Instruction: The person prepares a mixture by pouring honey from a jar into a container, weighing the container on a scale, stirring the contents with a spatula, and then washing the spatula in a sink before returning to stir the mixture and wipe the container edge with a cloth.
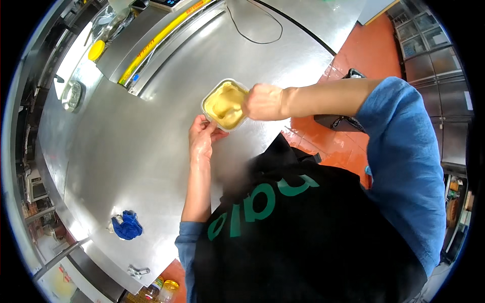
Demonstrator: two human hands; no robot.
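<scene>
A clear square tub [205, 110] filled with a smooth yellow paste [223, 99] is at the edge of the steel worktop [151, 151]. My left hand [202, 136] holds the tub's near-left corner, with the thumb on the rim and the fingers around its side. Over the tub's right rim, my right hand [263, 102] is closed in a fist, and what it grips is hidden by the fingers. A hollow shows in the paste beside that fist.
A yellow film-wrap box [163, 38] lies on the steel ledge at the back, near a scale [166, 3]. A crumpled blue cloth [127, 225], a metal clamp-like tool [138, 271] and a glass dish [72, 96] are on the left. A thin cable [261, 42] lies behind the tub.
</scene>
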